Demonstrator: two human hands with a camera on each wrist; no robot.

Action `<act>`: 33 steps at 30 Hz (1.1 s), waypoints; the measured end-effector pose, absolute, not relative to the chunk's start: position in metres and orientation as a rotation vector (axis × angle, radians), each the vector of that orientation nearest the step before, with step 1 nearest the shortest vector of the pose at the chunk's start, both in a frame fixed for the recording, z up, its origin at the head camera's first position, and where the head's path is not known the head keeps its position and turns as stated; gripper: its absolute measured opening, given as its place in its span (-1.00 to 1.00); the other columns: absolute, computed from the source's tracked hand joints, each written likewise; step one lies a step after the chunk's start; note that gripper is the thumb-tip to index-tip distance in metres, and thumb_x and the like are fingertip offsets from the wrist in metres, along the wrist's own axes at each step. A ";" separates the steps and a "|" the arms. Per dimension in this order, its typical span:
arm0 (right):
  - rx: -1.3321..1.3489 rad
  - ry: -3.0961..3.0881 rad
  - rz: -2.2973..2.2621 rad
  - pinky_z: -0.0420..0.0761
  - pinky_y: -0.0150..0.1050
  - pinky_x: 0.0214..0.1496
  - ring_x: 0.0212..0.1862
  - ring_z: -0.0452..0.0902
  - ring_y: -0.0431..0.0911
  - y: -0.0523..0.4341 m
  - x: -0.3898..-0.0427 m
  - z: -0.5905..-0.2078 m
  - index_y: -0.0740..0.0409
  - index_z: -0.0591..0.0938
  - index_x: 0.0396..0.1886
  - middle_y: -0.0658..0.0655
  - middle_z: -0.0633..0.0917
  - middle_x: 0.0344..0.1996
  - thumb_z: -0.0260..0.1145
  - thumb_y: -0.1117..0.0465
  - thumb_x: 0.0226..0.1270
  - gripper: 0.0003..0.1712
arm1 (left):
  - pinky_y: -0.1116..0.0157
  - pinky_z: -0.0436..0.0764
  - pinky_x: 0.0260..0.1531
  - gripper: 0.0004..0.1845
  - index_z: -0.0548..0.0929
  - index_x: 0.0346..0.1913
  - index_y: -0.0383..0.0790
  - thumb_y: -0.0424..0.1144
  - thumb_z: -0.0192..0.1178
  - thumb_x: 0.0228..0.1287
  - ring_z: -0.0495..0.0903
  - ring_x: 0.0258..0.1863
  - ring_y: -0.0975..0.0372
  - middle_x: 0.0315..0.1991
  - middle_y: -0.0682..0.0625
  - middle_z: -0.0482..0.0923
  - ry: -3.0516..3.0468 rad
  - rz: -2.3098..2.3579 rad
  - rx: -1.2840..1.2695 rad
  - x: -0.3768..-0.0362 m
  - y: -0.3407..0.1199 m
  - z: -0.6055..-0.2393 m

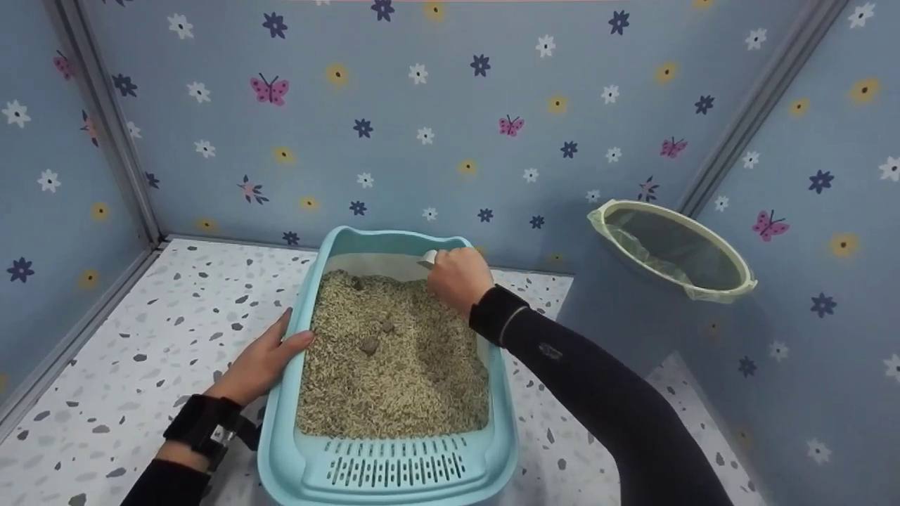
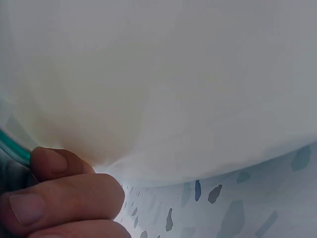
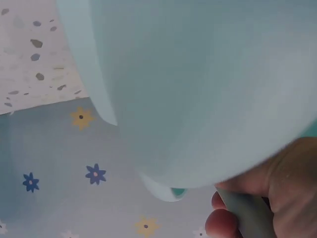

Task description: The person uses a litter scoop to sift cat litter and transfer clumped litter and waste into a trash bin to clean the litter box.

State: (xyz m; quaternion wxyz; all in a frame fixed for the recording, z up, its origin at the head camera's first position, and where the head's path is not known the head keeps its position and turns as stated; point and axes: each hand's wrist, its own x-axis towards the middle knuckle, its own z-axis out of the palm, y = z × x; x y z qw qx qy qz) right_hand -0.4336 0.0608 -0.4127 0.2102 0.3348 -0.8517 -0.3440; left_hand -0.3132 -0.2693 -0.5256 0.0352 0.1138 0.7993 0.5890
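A light-blue litter box filled with tan litter stands on the speckled surface. My left hand grips its left rim, thumb over the edge; in the left wrist view, fingers curl beside the pale wall. Above the far right of the litter, my right hand holds the pale handle of what looks like a litter scoop. That handle also shows between the fingers in the right wrist view; the scoop's head is hidden. Dark clumps lie on the litter.
Behind the box rises a blue flowered wall, with side walls at left and right. An oval bin lined with a translucent bag stands to the right. The speckled white surface extends around the box.
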 end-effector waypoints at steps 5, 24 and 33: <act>0.881 -2.450 -0.961 0.75 -0.16 -0.47 -0.60 0.37 -0.14 0.054 -0.446 -0.412 0.02 0.40 -0.66 0.02 0.52 -0.65 0.20 0.10 0.83 -0.36 | -0.16 0.56 0.40 -0.10 -0.24 0.87 -0.06 0.10 0.00 0.80 0.51 0.46 -0.32 0.75 -0.45 0.03 2.462 1.802 0.361 -0.313 -0.270 -0.527; 0.961 -2.441 -1.137 0.11 -0.19 -0.44 -0.49 -0.08 -0.14 0.022 -0.454 -0.403 -0.03 0.15 -0.55 -0.04 0.09 -0.61 0.26 0.28 0.76 -0.37 | -0.19 0.63 0.35 -0.04 -0.26 0.87 -0.07 0.18 0.02 0.76 0.55 0.41 -0.35 0.72 -0.51 0.03 2.466 1.780 0.287 -0.313 -0.270 -0.528; 0.932 -2.558 -1.080 0.19 -0.20 -0.44 -0.54 0.00 -0.15 0.014 -0.461 -0.406 -0.04 0.18 -0.62 -0.04 0.20 -0.67 0.20 0.24 0.80 -0.35 | -0.20 0.61 0.37 -0.03 -0.26 0.87 -0.05 0.20 0.02 0.75 0.49 0.47 -0.35 0.76 -0.46 -0.03 2.456 1.778 0.280 -0.312 -0.271 -0.526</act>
